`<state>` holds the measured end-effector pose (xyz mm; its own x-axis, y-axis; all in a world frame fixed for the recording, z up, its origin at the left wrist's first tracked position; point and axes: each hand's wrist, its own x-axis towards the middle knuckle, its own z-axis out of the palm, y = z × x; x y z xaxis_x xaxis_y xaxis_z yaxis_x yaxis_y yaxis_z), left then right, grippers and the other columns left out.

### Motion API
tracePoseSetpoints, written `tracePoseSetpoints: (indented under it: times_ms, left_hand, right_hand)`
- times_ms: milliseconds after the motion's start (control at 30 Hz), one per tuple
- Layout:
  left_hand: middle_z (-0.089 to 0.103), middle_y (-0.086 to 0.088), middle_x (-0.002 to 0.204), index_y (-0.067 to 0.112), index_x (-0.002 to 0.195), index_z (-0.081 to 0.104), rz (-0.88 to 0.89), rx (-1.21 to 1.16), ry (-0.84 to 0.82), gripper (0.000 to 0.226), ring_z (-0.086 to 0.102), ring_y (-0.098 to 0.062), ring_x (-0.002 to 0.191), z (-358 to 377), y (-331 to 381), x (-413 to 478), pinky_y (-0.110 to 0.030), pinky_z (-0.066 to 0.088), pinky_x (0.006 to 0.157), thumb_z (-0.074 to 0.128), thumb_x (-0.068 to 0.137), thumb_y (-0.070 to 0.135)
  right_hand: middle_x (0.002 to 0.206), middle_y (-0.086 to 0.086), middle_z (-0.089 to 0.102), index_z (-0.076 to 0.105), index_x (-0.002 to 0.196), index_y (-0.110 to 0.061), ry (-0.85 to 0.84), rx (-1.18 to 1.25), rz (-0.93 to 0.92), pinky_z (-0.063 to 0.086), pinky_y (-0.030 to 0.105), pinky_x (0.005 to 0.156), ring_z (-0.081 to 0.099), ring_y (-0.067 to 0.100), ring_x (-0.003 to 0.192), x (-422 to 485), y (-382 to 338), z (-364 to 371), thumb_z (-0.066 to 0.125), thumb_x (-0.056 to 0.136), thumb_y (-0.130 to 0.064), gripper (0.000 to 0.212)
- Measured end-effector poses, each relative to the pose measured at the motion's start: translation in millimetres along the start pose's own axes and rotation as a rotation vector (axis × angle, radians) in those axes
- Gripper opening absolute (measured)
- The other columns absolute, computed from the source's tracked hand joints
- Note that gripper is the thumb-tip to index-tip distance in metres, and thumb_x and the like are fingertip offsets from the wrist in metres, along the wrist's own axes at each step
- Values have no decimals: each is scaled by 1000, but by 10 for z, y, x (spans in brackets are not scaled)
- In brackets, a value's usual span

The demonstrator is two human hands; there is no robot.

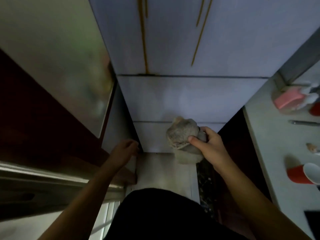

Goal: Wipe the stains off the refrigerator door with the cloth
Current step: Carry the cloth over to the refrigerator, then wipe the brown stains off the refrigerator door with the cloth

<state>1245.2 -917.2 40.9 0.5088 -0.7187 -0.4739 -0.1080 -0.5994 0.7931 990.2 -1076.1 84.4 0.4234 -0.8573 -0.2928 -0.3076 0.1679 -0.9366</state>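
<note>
The pale grey refrigerator door [181, 97] fills the middle of the head view, split by horizontal seams into panels. Thin yellowish streaks [144, 49] run down its upper panel. My right hand [209, 144] grips a bunched grey-beige cloth [181, 134] against the lowest panel, near the bottom edge. My left hand [125, 148] rests on the fridge's lower left corner, its fingers curled around that edge.
A brown wooden cabinet [43, 118] with a shiny door [60, 66] stands on the left. On the right is a white counter [270, 135] with a red cup [301, 174], a pink container [287, 99] and a knife [303, 122]. Pale floor [164, 170] lies below the fridge.
</note>
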Motion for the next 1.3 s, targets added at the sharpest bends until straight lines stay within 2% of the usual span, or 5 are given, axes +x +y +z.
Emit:
tracePoseSetpoints:
  times_ms: [333,667,833,1133,1300]
  left_hand:
    - [75,9,88,35,97,68,713,140,282,40,73,-14,85,-801,2559,-373,-44,59,86,48,80,66]
    - [71,17,91,34,94,66,1102,289,637,10,67,2,84,-1655,4399,-1019,-29,53,78,58,98,37]
    - [68,13,92,35,100,63,1187,319,882,12,67,-8,84,-1857,4804,-1145,-37,56,77,53,97,41]
    - [66,-2,121,16,121,65,1274,642,1090,53,64,-27,104,-2023,5039,-995,-42,54,83,37,90,49]
    - [62,-11,131,11,125,64,1246,738,1168,57,63,-35,112,-2054,5024,-787,-47,54,87,39,91,48]
  right_hand:
    - [93,-9,72,68,102,-20,42,-98,-827,56,18,74,68,1,86,105,-2995,-636,85,83,-12,27]
    - [106,-10,71,67,112,-23,399,-318,-1321,59,28,84,67,3,97,-154,-5327,-1268,85,82,-30,36]
    - [102,-6,69,66,108,-25,474,-471,-1301,57,40,86,65,14,94,183,-5638,-1277,82,83,-34,32]
    - [106,-9,47,51,102,-22,681,-432,-1523,45,23,75,49,11,96,463,-5636,-1146,81,81,-25,37]
    - [105,-2,61,70,98,-15,809,-586,-1746,48,33,80,53,18,98,622,-5537,-1109,77,89,-16,11]
